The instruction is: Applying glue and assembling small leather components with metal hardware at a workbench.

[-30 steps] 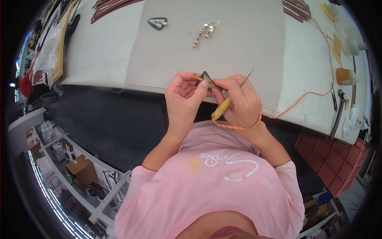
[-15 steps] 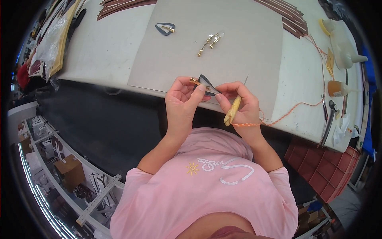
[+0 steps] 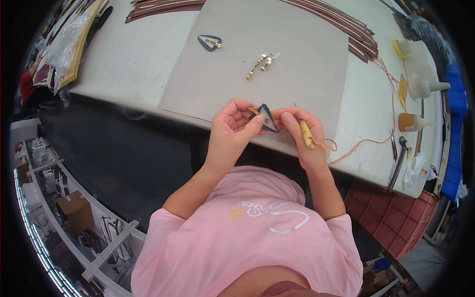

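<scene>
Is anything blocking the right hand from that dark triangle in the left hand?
No, nothing visible: the right hand is right by the edge of the dark triangle in the left hand. The yellow-handled tool isn't between them.

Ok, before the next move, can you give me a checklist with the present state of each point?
1. Left hand grips the dark-edged triangular piece: ok.
2. Right hand holds the yellow-handled tool: ok.
3. Tool's thin metal tip apart from the left hand: ok.
4. Orange cord away from the triangular piece: ok, it trails off to the right.
5. Right fingertips touching the piece: cannot tell, too close to separate.
6. Loose gold clasps sorted into a neat row: not ok, they lie clustered.
</scene>
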`<action>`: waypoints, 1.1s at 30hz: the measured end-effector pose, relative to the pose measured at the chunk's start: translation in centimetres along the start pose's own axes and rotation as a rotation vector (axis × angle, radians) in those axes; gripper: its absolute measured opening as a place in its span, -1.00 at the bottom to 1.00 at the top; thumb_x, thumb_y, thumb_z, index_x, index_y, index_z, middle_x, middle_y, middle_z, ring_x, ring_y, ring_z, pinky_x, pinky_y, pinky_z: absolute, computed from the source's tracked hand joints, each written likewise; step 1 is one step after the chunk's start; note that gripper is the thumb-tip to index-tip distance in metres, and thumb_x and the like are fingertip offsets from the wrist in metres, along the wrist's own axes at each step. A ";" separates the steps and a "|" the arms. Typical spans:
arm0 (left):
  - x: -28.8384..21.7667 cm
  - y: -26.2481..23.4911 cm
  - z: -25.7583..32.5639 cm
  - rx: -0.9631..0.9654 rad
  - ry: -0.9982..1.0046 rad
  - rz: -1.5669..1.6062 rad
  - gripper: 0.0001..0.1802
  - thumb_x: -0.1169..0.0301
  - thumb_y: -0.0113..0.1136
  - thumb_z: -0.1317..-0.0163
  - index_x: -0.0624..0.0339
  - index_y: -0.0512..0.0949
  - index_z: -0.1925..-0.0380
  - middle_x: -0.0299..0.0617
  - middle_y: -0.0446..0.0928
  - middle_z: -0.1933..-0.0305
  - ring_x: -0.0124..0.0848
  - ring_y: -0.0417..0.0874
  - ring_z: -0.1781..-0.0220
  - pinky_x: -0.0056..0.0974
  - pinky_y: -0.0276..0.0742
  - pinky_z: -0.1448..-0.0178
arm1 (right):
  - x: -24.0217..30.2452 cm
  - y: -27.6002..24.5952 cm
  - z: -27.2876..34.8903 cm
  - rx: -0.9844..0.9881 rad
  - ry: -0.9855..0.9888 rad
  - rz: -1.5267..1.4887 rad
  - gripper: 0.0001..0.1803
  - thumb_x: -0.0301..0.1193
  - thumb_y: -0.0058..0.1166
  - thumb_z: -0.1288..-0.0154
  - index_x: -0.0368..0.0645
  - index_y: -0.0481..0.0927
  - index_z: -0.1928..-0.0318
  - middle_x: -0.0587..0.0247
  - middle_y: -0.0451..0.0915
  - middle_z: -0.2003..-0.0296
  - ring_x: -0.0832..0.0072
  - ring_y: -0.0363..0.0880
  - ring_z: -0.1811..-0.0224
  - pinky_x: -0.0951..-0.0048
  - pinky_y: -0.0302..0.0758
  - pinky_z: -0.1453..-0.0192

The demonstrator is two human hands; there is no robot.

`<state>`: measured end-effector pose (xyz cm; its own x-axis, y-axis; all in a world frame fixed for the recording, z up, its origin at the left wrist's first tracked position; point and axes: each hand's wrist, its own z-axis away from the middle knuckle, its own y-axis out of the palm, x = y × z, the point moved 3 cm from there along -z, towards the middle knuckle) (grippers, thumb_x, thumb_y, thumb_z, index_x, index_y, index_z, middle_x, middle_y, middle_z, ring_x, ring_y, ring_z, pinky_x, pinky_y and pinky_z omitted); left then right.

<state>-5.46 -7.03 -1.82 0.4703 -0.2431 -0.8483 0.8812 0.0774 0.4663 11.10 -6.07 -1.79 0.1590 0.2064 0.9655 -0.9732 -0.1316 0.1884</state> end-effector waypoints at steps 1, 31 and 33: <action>-0.1 0.3 0.2 0.029 -0.010 -0.022 -0.84 0.58 0.22 -0.27 0.30 0.45 0.21 -0.21 0.57 0.23 -0.57 0.62 0.24 -0.42 0.66 0.14 | -0.2 -0.1 -0.2 0.086 0.050 0.001 -0.79 -0.39 0.10 -0.43 -0.30 0.65 0.11 0.39 0.63 0.35 0.67 0.51 0.27 0.59 0.46 0.12; 0.7 0.2 -1.0 0.064 0.051 -0.246 -0.84 0.59 0.23 -0.26 0.33 0.47 0.19 -0.23 0.58 0.24 -0.58 0.62 0.22 -0.44 0.67 0.13 | 0.3 -0.6 -2.1 0.115 0.004 0.263 -0.87 -0.45 0.24 -0.26 -0.26 0.62 0.29 0.42 0.55 0.53 0.76 0.44 0.48 0.63 0.41 0.39; 0.8 0.4 -1.1 0.082 0.056 -0.233 -0.83 0.59 0.23 -0.26 0.33 0.47 0.19 -0.23 0.58 0.23 -0.58 0.62 0.23 -0.43 0.67 0.13 | 0.5 -0.6 -2.2 0.125 0.041 0.194 -0.89 -0.47 0.24 -0.23 -0.26 0.61 0.30 0.41 0.56 0.54 0.75 0.46 0.48 0.62 0.43 0.39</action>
<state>-4.65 -6.15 -2.53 0.2585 -0.1910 -0.9470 0.9605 -0.0540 0.2730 11.45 -3.75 -1.78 -0.0383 0.2047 0.9781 -0.9564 -0.2912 0.0235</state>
